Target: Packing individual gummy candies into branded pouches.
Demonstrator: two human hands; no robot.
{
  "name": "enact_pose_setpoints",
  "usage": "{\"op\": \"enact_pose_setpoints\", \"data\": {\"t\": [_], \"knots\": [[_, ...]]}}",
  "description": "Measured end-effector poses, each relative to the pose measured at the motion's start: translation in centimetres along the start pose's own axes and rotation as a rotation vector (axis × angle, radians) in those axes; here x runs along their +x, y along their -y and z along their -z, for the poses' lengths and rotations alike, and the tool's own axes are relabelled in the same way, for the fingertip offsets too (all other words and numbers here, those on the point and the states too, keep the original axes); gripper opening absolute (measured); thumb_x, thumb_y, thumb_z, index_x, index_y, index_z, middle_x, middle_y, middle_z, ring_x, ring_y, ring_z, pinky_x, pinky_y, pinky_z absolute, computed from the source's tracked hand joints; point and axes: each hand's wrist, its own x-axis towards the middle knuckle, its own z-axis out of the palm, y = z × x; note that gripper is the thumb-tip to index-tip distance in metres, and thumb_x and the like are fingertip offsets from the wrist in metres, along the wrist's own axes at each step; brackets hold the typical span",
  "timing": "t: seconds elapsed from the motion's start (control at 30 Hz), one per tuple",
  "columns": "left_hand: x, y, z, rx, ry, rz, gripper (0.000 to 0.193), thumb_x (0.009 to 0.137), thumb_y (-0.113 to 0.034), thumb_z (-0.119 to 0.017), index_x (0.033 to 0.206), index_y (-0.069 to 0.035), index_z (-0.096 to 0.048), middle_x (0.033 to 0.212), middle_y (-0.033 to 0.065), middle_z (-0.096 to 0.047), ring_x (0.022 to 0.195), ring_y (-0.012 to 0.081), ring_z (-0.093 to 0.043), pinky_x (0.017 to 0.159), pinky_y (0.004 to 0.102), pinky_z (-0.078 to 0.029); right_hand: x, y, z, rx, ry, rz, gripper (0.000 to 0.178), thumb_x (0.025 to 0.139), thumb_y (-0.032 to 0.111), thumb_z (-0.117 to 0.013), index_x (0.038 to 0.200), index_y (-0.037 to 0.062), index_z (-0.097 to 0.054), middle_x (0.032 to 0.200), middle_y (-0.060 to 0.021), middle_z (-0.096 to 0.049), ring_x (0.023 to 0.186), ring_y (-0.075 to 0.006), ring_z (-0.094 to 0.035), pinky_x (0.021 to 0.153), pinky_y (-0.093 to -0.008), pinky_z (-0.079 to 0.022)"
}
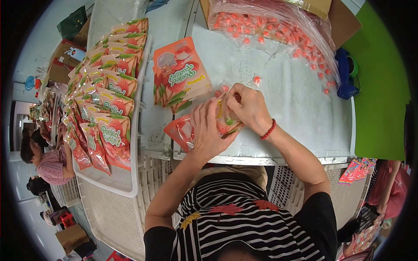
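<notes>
A red and peach candy pouch (180,130) with a clear window lies on the table in front of me. My left hand (208,130) grips it, fingers laid across its front and thumb along its lower edge. At the pouch's right end, my right hand (250,106) has its fingers curled together in a pinch; what sits between them is hidden. Small wrapped red candies (223,88) lie just beyond my hands, with another wrapped candy (257,80) by my right knuckles. Further up and left, a flat pile of matching pouches (180,71) rests on the table.
On the left, a white plastic tray (135,167) holds rows of upright, plump pouches (114,137). Loose wrapped candies (278,32) spill from a plastic-lined cardboard box (346,24) at the far side. A blue device (346,74) stands at the table's right edge. Other people work on both sides.
</notes>
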Motion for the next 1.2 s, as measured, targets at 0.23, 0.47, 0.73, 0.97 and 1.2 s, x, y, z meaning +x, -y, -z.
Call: {"op": "enact_pose_setpoints", "data": {"t": [0.23, 0.47, 0.73, 0.97, 1.2], "knots": [[0.3, 0.5, -0.1, -0.007, 0.027, 0.014, 0.101, 0.058, -0.023, -0.085, 0.137, 0.0, -0.026, 0.128, 0.0212, -0.04, 0.116, 0.0394, -0.038, 0.1, 0.0506, -0.03, 0.4, -0.7, 0.8, -0.392, 0.152, 0.107, 0.028, 0.085, 0.021, -0.051, 0.076, -0.0026, -0.064, 0.064, -0.0211, -0.06, 0.059, -0.0381, -0.06, 0.058, -0.0434, -0.048], [0.9, -0.4, -0.4, -0.075, 0.034, 0.037, 0.102, 0.061, -0.026, -0.082, 0.139, 0.001, -0.021, 0.133, 0.022, -0.035, 0.115, 0.0395, -0.037, 0.099, 0.0508, -0.029, 1.8, 1.5, -0.1, -0.2, -0.081, 0.194, 0.034, 0.094, 0.026, -0.048, 0.077, -0.0026, -0.059, 0.063, -0.0191, -0.06, 0.058, -0.037, -0.059, 0.056, -0.0404, -0.047], [1.2, 0.0, 0.1, -0.105, -0.037, 0.107, 0.105, 0.06, -0.022, -0.085, 0.139, 0.001, -0.02, 0.125, 0.0219, -0.04, 0.113, 0.0364, -0.042, 0.096, 0.0474, -0.035, 2.9, 1.6, -1.3, 0.082, -0.039, -0.017, 0.046, 0.097, 0.038, -0.043, 0.081, -0.0028, -0.055, 0.068, -0.0177, -0.06, 0.064, -0.0245, -0.061, 0.063, -0.0344, -0.047], [1.7, 0.5, 0.5, -0.227, 0.017, 0.102, 0.104, 0.061, -0.027, -0.084, 0.139, -0.001, -0.02, 0.13, 0.0208, -0.037, 0.118, 0.0385, -0.036, 0.099, 0.0495, -0.031, 3.0, 2.5, -0.4, 0.092, 0.045, -0.098, 0.054, 0.099, 0.044, -0.036, 0.084, -0.0034, -0.056, 0.073, -0.0213, -0.06, 0.071, -0.0341, -0.061, 0.068, -0.0387, -0.047], [2.9, 1.3, 1.0, -0.34, -0.138, 0.072, 0.113, 0.055, -0.029, -0.087, 0.139, -0.001, -0.017, 0.128, 0.0213, -0.036, 0.116, 0.0375, -0.04, 0.098, 0.0481, -0.034, 1.1, 5.7, 0.8, 0.114, 0.15, 0.168, 0.041, 0.096, 0.035, -0.046, 0.102, -0.0024, -0.06, 0.088, -0.0238, -0.062, 0.087, -0.0396, -0.059, 0.078, -0.0424, -0.048]]}}
